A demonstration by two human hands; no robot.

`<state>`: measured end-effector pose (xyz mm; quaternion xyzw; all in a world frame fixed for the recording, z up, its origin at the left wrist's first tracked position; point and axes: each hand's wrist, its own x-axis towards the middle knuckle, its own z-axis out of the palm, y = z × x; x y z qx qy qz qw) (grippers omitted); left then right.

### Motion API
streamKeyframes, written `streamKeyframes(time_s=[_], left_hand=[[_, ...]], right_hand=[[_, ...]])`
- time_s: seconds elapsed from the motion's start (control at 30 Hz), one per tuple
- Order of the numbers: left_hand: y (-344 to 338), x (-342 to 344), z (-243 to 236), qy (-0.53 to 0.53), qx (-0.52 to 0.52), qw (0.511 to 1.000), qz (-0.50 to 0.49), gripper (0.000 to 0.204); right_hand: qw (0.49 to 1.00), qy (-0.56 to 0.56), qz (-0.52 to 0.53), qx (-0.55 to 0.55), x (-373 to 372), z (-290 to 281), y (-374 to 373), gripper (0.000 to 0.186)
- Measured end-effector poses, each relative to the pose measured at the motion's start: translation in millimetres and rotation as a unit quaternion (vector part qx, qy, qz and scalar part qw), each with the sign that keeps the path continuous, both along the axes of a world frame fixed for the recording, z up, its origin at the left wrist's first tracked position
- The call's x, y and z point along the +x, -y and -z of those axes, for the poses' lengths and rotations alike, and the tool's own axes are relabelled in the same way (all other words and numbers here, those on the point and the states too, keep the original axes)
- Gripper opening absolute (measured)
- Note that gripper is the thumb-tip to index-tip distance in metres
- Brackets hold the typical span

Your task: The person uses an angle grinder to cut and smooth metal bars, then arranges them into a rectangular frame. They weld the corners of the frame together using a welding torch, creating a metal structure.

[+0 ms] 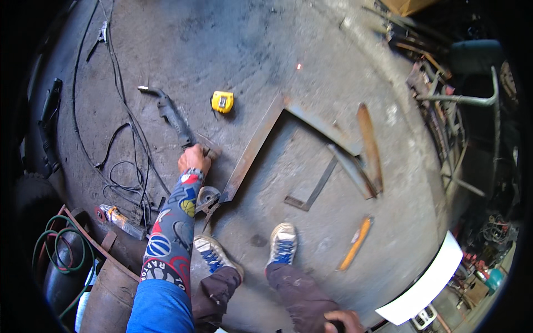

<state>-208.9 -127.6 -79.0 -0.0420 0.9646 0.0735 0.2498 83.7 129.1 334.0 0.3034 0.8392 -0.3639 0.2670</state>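
Note:
My left hand [194, 159] is closed low over the floor, at the rear end of a black welding torch [173, 116]. Beside its fingers is a blurred brownish thing [211, 150] whose kind I cannot make out. My right hand [348, 319], partly cut off at the lower edge, is closed round a dark object [335, 325], mostly hidden. Right of my left hand lies a bent steel frame [260, 141]. A round metal piece [209, 195] sits at the frame's near end. A yellow tape measure [222, 102] lies beyond my left hand.
A rusty strip [370, 147], a metal square [316, 190] and an orange-yellow bar [356, 243] lie on the right. Cables [119, 83] and an angle grinder [121, 221] are left. Scrap metal [438, 111] lines the right side. A small red glow [299, 66] shows on the floor.

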Motion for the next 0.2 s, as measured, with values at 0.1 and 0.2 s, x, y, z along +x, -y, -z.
streamKeyframes(time_s=[0.1, 0.2], left_hand=[[4, 22, -43, -0.107, 0.184, 0.977, 0.013, 0.028], [-8, 50, -131, -0.099, 0.369, 0.911, -0.153, 0.028]], right_hand=[[0.998, -0.017, -0.037, -0.051, 5, -3, 1, 0.017], [0.998, 0.000, -0.007, -0.055, 21, -9, 13, 0.016]])
